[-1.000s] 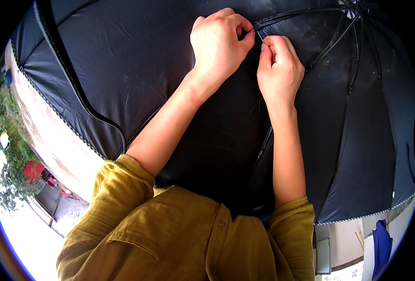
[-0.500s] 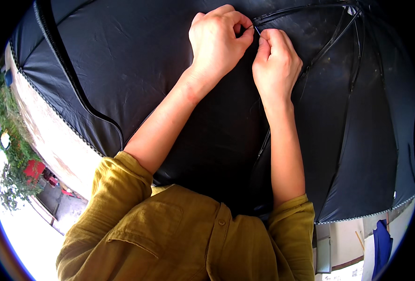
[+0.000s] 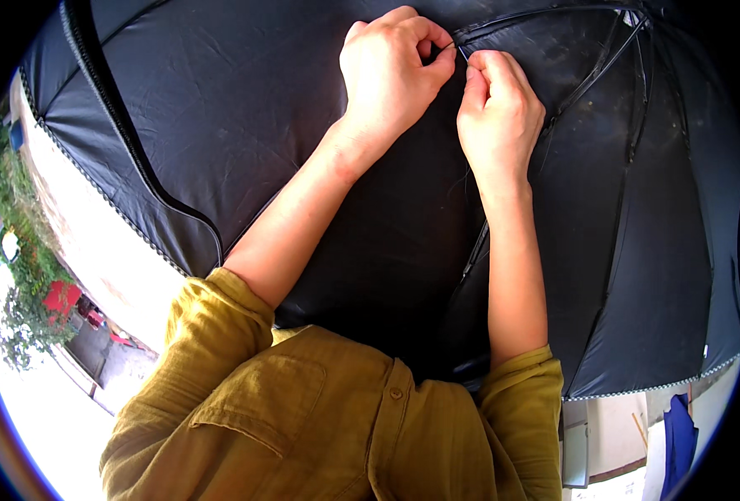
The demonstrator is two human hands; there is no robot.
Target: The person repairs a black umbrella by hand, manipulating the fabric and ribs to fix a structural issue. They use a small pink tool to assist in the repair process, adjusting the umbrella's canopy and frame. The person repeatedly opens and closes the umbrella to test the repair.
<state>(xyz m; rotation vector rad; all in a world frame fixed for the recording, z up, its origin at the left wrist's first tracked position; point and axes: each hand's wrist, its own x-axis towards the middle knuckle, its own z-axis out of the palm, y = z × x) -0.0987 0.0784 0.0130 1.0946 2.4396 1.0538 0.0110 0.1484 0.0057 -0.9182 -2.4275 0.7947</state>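
My shirt (image 3: 303,417) lies nearest, at six o'clock, with both forearms reaching from it toward twelve. The canopy (image 3: 211,108) starts just past it and spreads around my arms, a broad black dome seen from inside. I judge it light and soft, its sheen hinting that it slips under the fingers; the open panels look too smooth to hold well.

Just past twelve, my left grip (image 3: 396,71) has thumb and forefinger brought together, pinching, it seems, the canopy at a rib's end. Toward one, my right grip (image 3: 501,113) is clamped, tip to tip, on a thin strand (image 3: 464,54) near it; whether it is needle or thread, I cannot tell. Such a fine thing probably wants only light pressure, taken close to its end.

Beyond, the rib (image 3: 537,19) arcs toward one o'clock to the hub (image 3: 633,17). It looks slender and springy, likely to bend if pushed crosswise, so the cloth right beside it seems the surest hold. At ten hangs a thick black cord (image 3: 123,134). Farthest, past the checked hem (image 3: 107,196), are plants (image 3: 19,250) around nine and a blue cloth (image 3: 679,447) around four.
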